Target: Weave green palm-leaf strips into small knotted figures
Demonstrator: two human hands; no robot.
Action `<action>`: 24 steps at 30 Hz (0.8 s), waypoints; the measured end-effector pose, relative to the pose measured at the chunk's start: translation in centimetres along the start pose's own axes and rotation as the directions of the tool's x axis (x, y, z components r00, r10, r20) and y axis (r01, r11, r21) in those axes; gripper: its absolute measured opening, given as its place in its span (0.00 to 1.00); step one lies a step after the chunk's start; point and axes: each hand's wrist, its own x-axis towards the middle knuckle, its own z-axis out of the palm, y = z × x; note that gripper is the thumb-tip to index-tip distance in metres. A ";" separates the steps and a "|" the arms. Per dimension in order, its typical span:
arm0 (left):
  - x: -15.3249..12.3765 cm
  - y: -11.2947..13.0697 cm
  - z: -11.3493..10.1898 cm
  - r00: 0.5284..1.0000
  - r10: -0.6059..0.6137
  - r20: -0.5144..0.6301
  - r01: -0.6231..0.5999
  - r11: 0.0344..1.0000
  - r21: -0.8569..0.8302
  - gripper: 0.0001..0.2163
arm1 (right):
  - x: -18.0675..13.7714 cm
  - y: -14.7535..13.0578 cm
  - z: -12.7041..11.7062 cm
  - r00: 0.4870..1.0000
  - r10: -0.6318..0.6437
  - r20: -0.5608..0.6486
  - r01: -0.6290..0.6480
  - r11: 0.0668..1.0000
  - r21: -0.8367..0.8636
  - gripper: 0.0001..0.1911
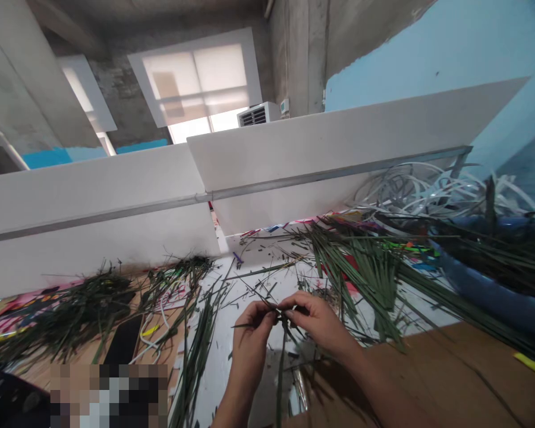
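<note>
Both hands meet above the white tabletop [232,297], with narrow green leaf strips [280,374] crossing between the fingertips. My left hand [251,342] is closed, thumb and index finger pinching the strips where they cross. Beside it, my right hand [320,324] pinches the same crossing with curled fingers. Loose ends stick out to the left and up, and some long ones hang down between the wrists. To the left of my hands lies a bundle of long leaf strips [200,351]. Fan-shaped palm leaves [374,273] spread out at the right.
A tangled heap of thin green strips [84,306] and a dark phone [123,339] with a white cable lie on the left. At right stand a blue basin [477,291] of leaves and coiled white straps [419,187]. Brown cardboard [455,368] lies near; a white partition [294,154] rises behind.
</note>
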 end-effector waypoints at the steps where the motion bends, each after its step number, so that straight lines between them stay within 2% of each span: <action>1: 0.0 0.0 0.0 1.000 0.003 -0.012 -0.003 1.000 0.001 0.07 | 0.0 0.1 -0.1 1.000 0.001 0.011 0.000 1.000 -0.025 0.09; 8: -0.2 0.1 0.1 1.000 -0.016 -0.010 0.016 1.000 0.021 0.11 | -0.2 -0.2 -0.2 0.999 -0.033 0.018 0.035 0.993 -0.110 0.05; 13: -0.5 0.4 0.7 0.997 -0.047 -0.059 0.057 0.983 0.176 0.18 | -0.2 -0.5 -0.1 0.996 -0.077 -0.040 0.069 0.981 -0.182 0.04; 18: -0.4 -0.1 0.8 0.990 -0.141 0.000 0.139 0.976 0.169 0.14 | -0.2 -0.6 0.2 0.994 -0.084 -0.065 0.067 0.970 -0.232 0.04; 24: -0.4 -0.5 0.7 0.997 -0.073 -0.023 0.076 0.981 0.179 0.11 | -0.6 -1.1 0.4 0.989 -0.132 -0.062 0.101 0.927 -0.361 0.07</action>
